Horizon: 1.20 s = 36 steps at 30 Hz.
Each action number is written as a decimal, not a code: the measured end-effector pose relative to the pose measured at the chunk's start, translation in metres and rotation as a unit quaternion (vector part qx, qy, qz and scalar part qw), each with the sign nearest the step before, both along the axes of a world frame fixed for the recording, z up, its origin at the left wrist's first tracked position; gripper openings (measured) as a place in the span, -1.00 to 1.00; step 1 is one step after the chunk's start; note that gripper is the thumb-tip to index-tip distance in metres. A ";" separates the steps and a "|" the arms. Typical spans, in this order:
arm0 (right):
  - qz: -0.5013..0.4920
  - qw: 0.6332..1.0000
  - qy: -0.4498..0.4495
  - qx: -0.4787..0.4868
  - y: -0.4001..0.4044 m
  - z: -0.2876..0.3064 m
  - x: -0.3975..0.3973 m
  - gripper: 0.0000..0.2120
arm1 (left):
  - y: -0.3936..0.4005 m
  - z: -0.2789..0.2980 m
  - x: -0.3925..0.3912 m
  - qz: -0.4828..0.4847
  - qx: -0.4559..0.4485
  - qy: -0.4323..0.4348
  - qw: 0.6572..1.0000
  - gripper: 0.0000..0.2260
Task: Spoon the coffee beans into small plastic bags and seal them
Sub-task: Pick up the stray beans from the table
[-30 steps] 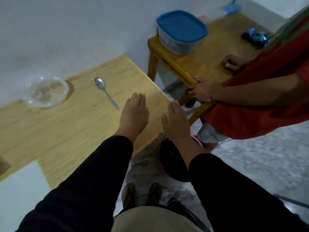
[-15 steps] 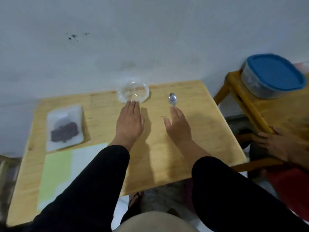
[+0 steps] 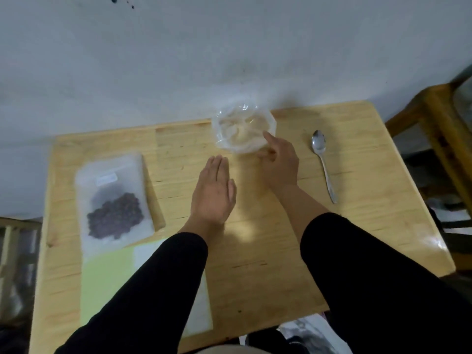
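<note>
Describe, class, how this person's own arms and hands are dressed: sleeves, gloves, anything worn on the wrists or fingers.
Both arms wear long, plain black sleeves with no visible print, ending just above the wrists. The left hand and right hand are bare: no gloves. No watch, bracelet or ring can be seen, though the picture is a little blurred.

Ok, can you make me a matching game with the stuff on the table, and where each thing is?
Things:
1. spoon
2. pouch of coffee beans
3. bundle of clear plastic bags
4. green and white sheet

Places:
A. left side of the table
B. near edge, under the left sleeve
C. far edge, at the right hand
D. right of the right hand

Pairs: 1-D, 2-A, 3-C, 4-B
</note>
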State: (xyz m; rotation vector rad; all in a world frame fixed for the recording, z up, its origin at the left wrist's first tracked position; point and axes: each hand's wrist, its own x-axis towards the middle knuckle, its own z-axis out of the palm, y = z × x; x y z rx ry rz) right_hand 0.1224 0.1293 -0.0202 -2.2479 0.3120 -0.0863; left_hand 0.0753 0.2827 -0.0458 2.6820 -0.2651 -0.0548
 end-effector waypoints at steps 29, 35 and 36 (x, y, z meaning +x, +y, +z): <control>-0.244 0.963 -0.112 0.014 -0.072 0.034 -0.096 -0.82 | -0.098 0.017 -0.040 -0.196 -0.021 0.022 0.980 -0.54; -0.345 0.934 -0.090 0.014 -0.148 0.044 -0.178 -0.81 | -0.177 0.011 -0.089 -0.281 -0.014 0.036 0.959 -0.47; -0.365 0.927 -0.083 0.015 -0.159 0.042 -0.193 -0.81 | -0.188 0.010 -0.100 -0.292 -0.013 0.036 0.956 -0.47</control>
